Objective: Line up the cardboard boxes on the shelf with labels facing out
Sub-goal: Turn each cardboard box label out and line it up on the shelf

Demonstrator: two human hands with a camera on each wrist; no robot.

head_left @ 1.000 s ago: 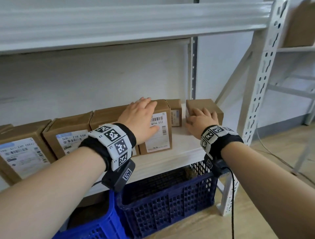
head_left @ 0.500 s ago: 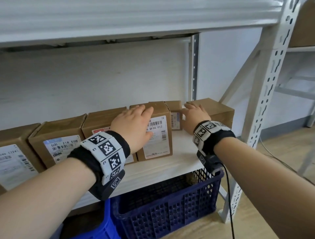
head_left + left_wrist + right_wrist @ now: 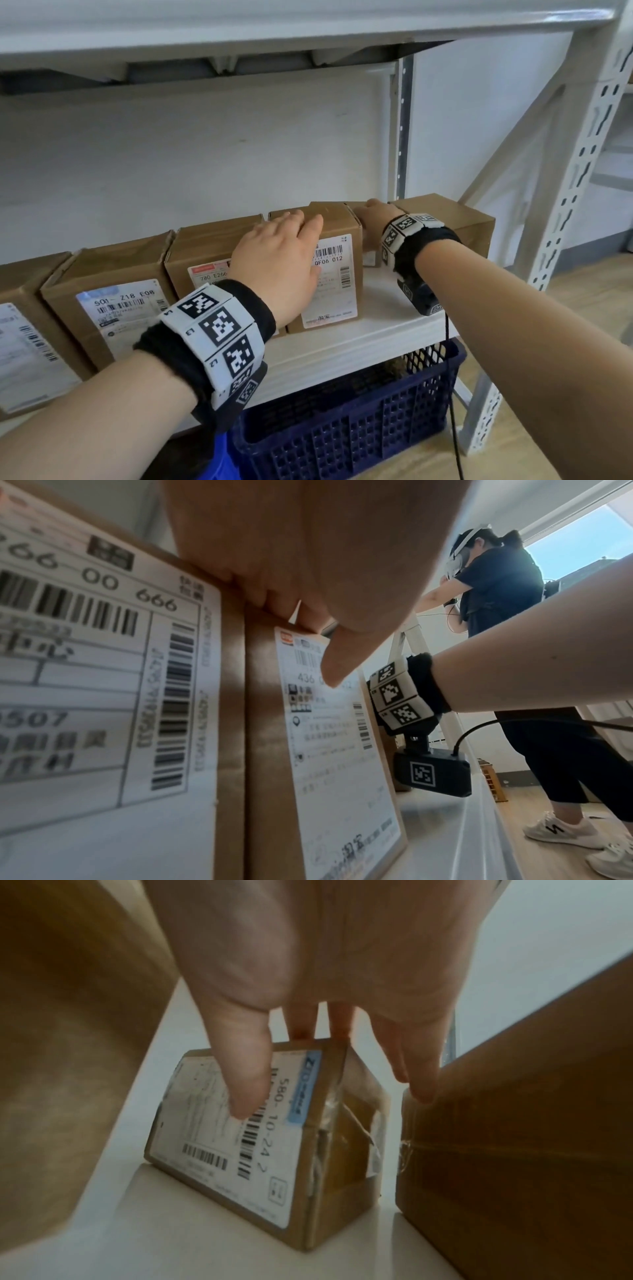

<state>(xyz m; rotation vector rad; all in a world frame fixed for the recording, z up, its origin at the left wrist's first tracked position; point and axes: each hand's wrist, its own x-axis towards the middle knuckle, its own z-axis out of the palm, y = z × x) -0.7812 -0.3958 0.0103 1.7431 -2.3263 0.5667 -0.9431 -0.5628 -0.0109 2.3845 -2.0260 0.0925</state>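
Where the row begins at the left edge of the head view, a partly cropped box (image 3: 20, 329) and the S01 box (image 3: 113, 301) beside it stand on the white shelf (image 3: 346, 353) with their labels turned outward, presumably already in place. Next along, near the middle of the frame, the 780 box (image 3: 202, 253) touches the tall 0F06 box (image 3: 337, 274), both also label-out. The left hand (image 3: 279, 260) lies flat over the seam between these two, fingers (image 3: 308, 226) straight across the top of the tall box and the thumb hanging over its label, gripping nothing; it looks placed to steady the row or press it square.

Just right of the tall box and set further back sits a small box (image 3: 260, 1139), turned at an angle so its label faces partly sideways. The right hand (image 3: 371, 214) reaches down over it, thumb on the label face and fingers (image 3: 304, 1026) over the top edge, apparently closing to pinch it so it can be pulled forward and squared. At the right end, the unlabelled box (image 3: 452, 219) stands just beside, its label not visible. A dark blue crate (image 3: 346, 425) sits below the shelf.
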